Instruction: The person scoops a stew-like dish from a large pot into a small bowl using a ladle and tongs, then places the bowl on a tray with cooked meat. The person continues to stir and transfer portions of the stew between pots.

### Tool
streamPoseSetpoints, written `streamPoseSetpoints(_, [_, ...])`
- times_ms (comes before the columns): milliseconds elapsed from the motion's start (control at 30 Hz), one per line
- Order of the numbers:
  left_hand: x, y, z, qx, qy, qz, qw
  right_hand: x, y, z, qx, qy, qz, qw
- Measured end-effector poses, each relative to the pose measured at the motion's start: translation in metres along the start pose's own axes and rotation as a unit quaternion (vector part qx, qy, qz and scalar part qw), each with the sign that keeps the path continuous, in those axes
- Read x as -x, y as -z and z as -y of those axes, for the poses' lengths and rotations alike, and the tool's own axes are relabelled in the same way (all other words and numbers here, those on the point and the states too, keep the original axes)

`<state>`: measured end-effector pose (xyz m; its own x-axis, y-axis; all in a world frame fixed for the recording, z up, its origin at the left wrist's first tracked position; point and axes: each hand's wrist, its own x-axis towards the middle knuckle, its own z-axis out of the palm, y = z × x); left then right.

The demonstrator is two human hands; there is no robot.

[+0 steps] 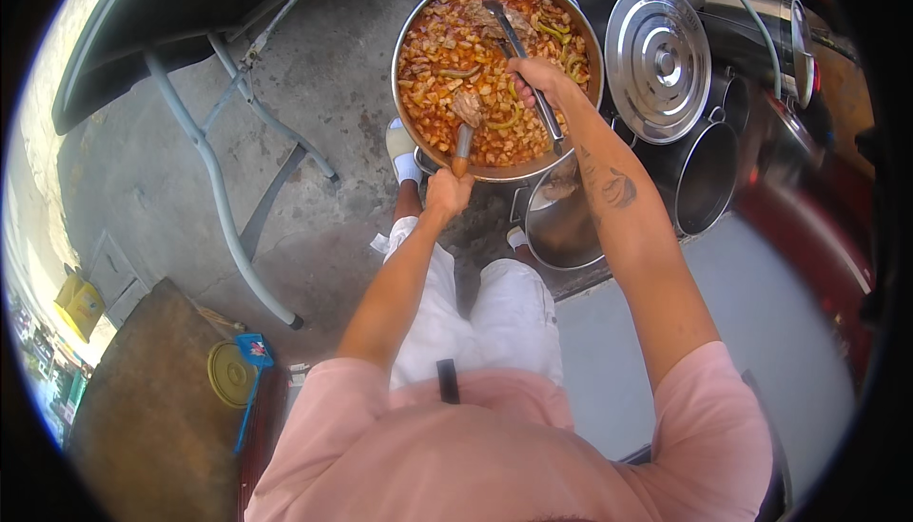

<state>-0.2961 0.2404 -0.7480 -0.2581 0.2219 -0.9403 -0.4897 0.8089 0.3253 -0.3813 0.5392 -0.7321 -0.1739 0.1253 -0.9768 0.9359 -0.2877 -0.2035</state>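
A large round metal pot [396,105] holds a red-orange stew with small pale chunks, green pepper strips and larger pieces of meat. My left hand [449,192] grips the wooden handle of a utensil [463,144] at the pot's near rim; its far end meets a lump of meat [468,107]. Over the right side of the stew, my right hand [535,81] is closed around metal tongs [548,119], whose tips reach a big piece of meat [506,21] near the far side. The shape of the utensil's far end is hidden by the meat.
A shiny metal lid [656,62] leans upright right of the pot. Open metal pots [706,178] stand beyond it, and another pot [563,237] sits close by my legs. Grey table legs [214,165] rest on the concrete floor at left. A yellow round lid [230,374] lies lower left.
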Motion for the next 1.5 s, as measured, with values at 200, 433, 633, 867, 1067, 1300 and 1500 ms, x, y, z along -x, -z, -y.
streamPoseSetpoints(200, [0.003,0.001,-0.009,0.008,0.009,-0.001,1.0,-0.006,-0.009,-0.04,0.085,0.075,-0.085,0.99])
streamPoseSetpoints(433, [0.009,-0.003,-0.012,0.021,0.01,-0.016,1.0,0.021,-0.026,-0.109,0.197,0.176,-0.189,0.946])
streamPoseSetpoints(633, [0.003,-0.01,-0.005,0.045,0.01,-0.013,0.999,0.066,-0.034,-0.178,0.201,0.207,-0.209,0.935])
streamPoseSetpoints(867, [-0.008,-0.012,0.001,0.044,0.026,-0.01,0.999,0.095,-0.039,-0.207,0.155,0.208,-0.202,0.944])
streamPoseSetpoints(1067, [-0.006,-0.014,0.003,0.061,-0.007,-0.016,0.998,0.096,-0.044,-0.234,0.096,0.223,-0.186,0.952])
streamPoseSetpoints(1300, [-0.011,-0.014,0.009,0.052,-0.007,-0.021,0.998,0.19,-0.014,-0.355,-0.076,0.149,-0.182,0.969])
streamPoseSetpoints(1500, [-0.004,-0.01,0.01,0.042,0.007,-0.008,0.999,0.217,0.029,-0.463,-0.196,-0.056,-0.226,0.952])
